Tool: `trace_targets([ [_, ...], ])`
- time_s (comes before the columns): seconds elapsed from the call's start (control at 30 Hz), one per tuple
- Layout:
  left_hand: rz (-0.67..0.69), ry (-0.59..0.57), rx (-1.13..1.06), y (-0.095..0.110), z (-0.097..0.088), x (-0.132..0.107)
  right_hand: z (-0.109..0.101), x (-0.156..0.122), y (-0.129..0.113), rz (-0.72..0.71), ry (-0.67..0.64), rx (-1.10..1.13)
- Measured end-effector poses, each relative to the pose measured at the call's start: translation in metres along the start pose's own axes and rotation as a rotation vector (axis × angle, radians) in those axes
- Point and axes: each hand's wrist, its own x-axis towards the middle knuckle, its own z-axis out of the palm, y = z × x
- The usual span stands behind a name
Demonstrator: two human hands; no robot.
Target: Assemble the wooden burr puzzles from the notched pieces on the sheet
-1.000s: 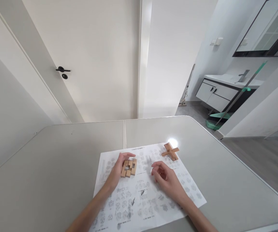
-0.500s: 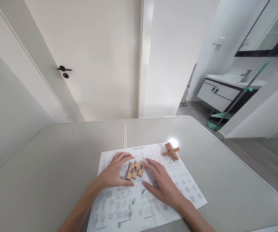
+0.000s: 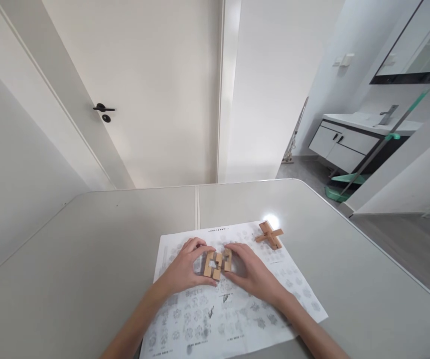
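On the printed sheet, two notched wooden puzzle pieces (image 3: 208, 264) lie side by side with a gap between their notches. My left hand (image 3: 183, 268) spans them, index finger at their far ends and thumb at their near ends. A third notched wooden piece (image 3: 228, 261) stands just to the right, pinched between thumb and fingers of my right hand (image 3: 251, 273). A narrow gap parts it from the left pair. The printed sheet (image 3: 244, 334) under both hands carries rows of small grey drawings.
An assembled cross-shaped wooden puzzle (image 3: 269, 235) rests at the sheet's far right corner. The grey table (image 3: 125, 239) has a seam down its middle. Beyond its far edge is a white door (image 3: 162, 99); a sink cabinet (image 3: 345, 142) and green dustpan (image 3: 337, 193) are at right.
My right hand has closed on the rightmost piece, which has turned more upright. My left fingers have come in around the other two. The view has shifted slightly.
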Motion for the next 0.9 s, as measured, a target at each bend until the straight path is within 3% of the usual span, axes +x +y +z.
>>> trace_targets([
  [0.2,-0.084,0.083,-0.175,0.009,-0.002,0.001,-0.006,0.001,-0.005,0.120,0.131,0.332],
  [0.43,-0.143,0.153,-0.214,0.013,0.015,0.001,-0.001,0.004,-0.008,0.186,0.163,0.644],
  [0.63,-0.119,0.207,-0.174,0.021,0.030,-0.001,0.001,0.004,-0.016,0.177,0.129,0.605],
  [0.9,0.037,0.411,0.084,0.023,0.055,-0.009,0.018,0.001,-0.029,0.212,0.229,0.437],
])
